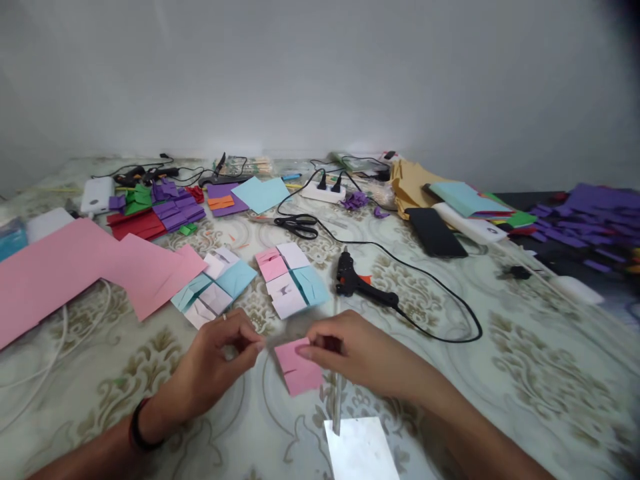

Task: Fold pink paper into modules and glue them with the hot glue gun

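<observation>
My left hand (pixel 220 357) is closed in a pinch left of a small pink folded paper square (pixel 303 377); whatever its fingertips hold is too small to make out. Over the square's upper right edge, the thumb of my right hand (pixel 350 347) meets the curled fingers, and what they grip is hidden. A narrow translucent strip (pixel 337 407) passes beneath that hand, its lower end on a white card (pixel 363 450). Beyond my hands are two four-part panels of folded paper, one in blue and white (pixel 215 287), the other in pink, white and blue (pixel 291 280).
A black glue gun (pixel 367 283) with a looping cord lies right of the panels. Black scissors (pixel 297 225) and a white power strip (pixel 323 192) sit behind. Large pink sheets (pixel 60 273) cover the left; a dark phone (pixel 435 232) and purple paper pieces (pixel 595 213) lie right.
</observation>
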A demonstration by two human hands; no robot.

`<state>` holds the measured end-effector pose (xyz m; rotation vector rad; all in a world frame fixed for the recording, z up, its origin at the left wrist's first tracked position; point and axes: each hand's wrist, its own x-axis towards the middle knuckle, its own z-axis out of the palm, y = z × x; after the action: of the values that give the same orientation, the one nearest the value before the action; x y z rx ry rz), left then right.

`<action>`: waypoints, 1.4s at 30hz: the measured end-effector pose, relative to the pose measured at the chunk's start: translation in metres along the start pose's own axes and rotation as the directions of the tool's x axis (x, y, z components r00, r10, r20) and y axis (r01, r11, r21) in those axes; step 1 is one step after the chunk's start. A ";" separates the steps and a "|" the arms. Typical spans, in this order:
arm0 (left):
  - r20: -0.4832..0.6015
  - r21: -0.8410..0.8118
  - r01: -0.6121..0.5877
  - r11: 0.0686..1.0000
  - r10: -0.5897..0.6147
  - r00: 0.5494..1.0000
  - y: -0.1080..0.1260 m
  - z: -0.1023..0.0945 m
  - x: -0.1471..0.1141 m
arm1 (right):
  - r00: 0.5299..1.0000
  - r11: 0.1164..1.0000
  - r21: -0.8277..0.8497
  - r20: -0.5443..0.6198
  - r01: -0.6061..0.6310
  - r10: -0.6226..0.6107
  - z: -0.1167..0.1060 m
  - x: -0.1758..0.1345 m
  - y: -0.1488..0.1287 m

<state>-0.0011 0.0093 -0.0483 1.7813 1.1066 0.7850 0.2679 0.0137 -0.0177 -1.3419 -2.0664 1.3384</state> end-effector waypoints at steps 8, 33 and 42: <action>0.090 0.166 -0.203 0.965 0.190 0.978 0.021 -0.003 0.001 | 0.843 0.897 -0.394 -0.536 -0.199 -0.049 -0.069 -0.007 0.032; 0.341 0.670 -0.443 0.596 0.284 0.896 -0.023 0.016 0.091 | 0.896 0.935 -0.277 -0.437 -0.223 0.084 -0.091 -0.006 0.069; 0.447 0.508 -0.569 0.646 0.367 0.816 -0.017 0.004 0.087 | 0.966 0.987 -0.163 -0.255 -0.004 -0.038 -0.087 0.018 0.058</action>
<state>0.0312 0.0911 -0.0593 2.7405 0.7139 0.4050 0.3494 0.0815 -0.0269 -1.4745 -2.0360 0.9460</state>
